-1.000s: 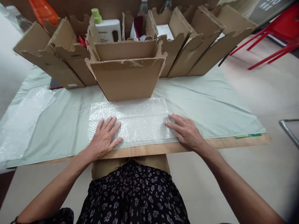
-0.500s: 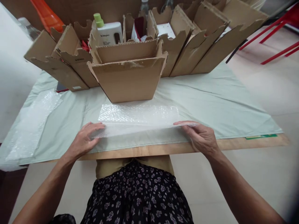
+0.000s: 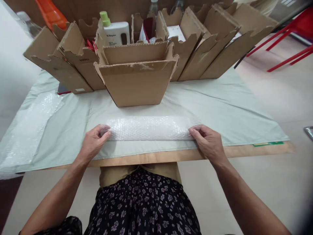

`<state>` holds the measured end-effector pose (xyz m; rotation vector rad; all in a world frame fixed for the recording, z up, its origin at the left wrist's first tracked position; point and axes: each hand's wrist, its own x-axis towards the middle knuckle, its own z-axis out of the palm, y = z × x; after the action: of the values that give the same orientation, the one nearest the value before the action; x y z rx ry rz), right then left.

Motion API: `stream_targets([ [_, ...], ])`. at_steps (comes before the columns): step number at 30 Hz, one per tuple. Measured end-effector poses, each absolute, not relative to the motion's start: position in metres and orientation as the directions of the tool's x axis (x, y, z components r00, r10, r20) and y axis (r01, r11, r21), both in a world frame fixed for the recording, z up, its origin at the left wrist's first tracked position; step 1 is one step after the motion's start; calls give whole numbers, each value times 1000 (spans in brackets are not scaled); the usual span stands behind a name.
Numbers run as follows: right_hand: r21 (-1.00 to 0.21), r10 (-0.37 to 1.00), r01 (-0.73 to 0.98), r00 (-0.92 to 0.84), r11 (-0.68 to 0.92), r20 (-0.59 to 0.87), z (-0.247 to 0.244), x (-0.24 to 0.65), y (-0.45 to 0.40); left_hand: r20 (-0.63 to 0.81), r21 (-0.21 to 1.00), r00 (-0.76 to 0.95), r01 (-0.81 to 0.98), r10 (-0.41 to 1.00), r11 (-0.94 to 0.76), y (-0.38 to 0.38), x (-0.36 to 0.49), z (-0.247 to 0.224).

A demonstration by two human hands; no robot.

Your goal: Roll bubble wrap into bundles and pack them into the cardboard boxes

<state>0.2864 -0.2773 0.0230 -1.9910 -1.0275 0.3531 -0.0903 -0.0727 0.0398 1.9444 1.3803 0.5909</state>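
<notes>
Two hands [image 3: 94, 139] [image 3: 207, 139], fingers pinching ends of glossy, bubbly, long rectangular plastic wrap [image 3: 149, 128].

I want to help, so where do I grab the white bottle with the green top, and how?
Probably best from above, by the handle at its right side. The white bottle stands upright with the handle's opening showing, while the cardboard box in front hides its lower part.

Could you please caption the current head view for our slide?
Two hands hold a folded bubble-wrap strip before cardboard bins.
</notes>
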Motion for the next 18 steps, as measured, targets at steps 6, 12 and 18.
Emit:
stream_targets([
  [6, -595, 762, 664, 635, -452, 129, 10, 288, -275, 1, 542, 319, 797, 948, -269, -71, -81, 31],
  [12, -375, 773, 786, 592, -492, 226, 9, 294, -273, 135, 319, 357, 867, 924, -382, -65, -88, 25],
  [18, -359, 820, 794, 560, -490, 118, 20, 296, -250, 30, 282, 341, 899, 940, -336, -62, -87, 29],
])
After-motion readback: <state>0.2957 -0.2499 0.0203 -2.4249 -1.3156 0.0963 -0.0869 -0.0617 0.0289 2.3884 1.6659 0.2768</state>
